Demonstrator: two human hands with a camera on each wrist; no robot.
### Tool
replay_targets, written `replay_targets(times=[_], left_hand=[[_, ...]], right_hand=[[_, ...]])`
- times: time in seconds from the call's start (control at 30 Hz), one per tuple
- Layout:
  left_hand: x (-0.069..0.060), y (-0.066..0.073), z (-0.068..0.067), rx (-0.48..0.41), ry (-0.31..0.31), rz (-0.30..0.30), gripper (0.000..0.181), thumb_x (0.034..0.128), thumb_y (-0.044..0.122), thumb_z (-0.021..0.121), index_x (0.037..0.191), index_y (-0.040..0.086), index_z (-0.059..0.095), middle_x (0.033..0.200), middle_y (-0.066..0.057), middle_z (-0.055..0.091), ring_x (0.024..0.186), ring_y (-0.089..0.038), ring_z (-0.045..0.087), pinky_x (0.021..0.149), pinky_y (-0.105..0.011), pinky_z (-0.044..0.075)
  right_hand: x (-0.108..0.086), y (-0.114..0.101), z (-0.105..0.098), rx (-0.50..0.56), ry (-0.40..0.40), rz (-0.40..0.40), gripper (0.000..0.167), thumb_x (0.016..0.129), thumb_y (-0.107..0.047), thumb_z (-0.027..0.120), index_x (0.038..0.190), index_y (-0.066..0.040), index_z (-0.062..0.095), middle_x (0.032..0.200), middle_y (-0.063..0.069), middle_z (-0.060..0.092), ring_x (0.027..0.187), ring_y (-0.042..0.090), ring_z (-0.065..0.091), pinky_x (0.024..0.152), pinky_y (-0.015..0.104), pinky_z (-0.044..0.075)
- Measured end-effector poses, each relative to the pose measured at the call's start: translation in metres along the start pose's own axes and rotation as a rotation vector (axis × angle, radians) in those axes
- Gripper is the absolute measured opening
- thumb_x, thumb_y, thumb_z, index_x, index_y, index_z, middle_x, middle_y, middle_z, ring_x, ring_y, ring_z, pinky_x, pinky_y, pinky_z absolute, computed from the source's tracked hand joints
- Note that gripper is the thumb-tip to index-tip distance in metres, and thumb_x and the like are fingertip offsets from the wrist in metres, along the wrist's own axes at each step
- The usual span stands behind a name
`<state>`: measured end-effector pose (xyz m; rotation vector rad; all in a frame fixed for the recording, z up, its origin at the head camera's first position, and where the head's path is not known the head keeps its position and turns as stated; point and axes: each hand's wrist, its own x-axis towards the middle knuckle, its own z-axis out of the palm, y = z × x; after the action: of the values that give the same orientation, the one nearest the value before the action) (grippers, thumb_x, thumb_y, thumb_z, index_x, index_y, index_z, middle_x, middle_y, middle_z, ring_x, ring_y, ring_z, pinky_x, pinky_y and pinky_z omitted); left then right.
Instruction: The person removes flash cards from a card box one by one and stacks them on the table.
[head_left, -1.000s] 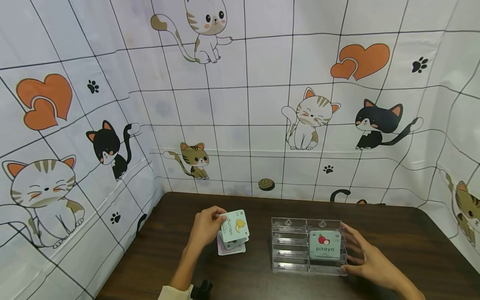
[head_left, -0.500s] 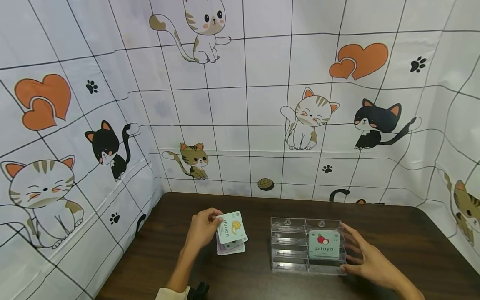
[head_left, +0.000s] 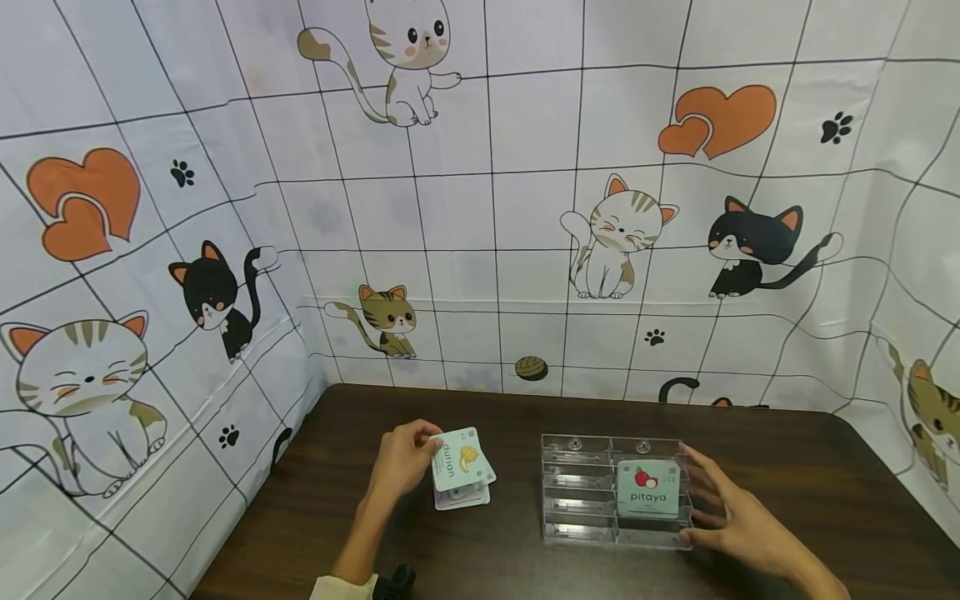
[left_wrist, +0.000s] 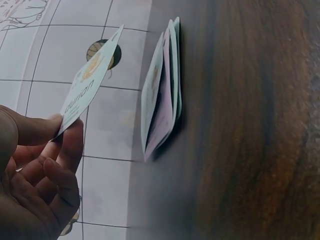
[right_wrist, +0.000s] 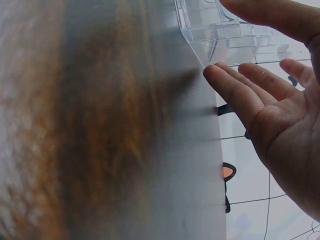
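My left hand (head_left: 403, 458) pinches a mint-green card (head_left: 459, 460) printed "durian" by its left edge, between thumb and fingers. In the left wrist view this card (left_wrist: 92, 75) is raised clear of a small fanned card stack (left_wrist: 162, 95), which lies on the table with a lilac card among pale green ones. A clear plastic rack (head_left: 579, 492) with two columns of slots stands to the right. One "pitaya" card (head_left: 648, 489) leans in its right column. My right hand (head_left: 738, 521) rests at the rack's right side, fingers extended along it and thumb near the front corner.
The dark wooden table (head_left: 517, 562) ends at the back against a white cat-print sheet (head_left: 457, 217), which also hangs at both sides. A black band (head_left: 395, 582) circles the left wrist.
The durian card and my left fingers have shifted slightly left and lower, so the card covers more of the stack. My right hand and the rack stay put.
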<state>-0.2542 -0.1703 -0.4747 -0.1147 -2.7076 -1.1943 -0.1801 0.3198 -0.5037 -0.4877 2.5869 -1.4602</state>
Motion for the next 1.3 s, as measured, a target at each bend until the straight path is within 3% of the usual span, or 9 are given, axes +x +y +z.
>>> replay_targets(times=[1.3], left_hand=[[0.001,-0.019,0.016,0.035,-0.068,-0.077,0.011,0.0999,0.012,0.074,0.108,0.008,0.079,0.088,-0.001,0.072,0.077,-0.016,0.058,0.071,-0.033,0.044]], right_hand=[[0.000,-0.002,0.001,-0.018,0.004,0.002,0.129,0.082,-0.006,0.092,0.172,-0.006,-0.001,0.161,0.049,0.026,0.134,0.073,0.046,0.091,0.048,0.063]])
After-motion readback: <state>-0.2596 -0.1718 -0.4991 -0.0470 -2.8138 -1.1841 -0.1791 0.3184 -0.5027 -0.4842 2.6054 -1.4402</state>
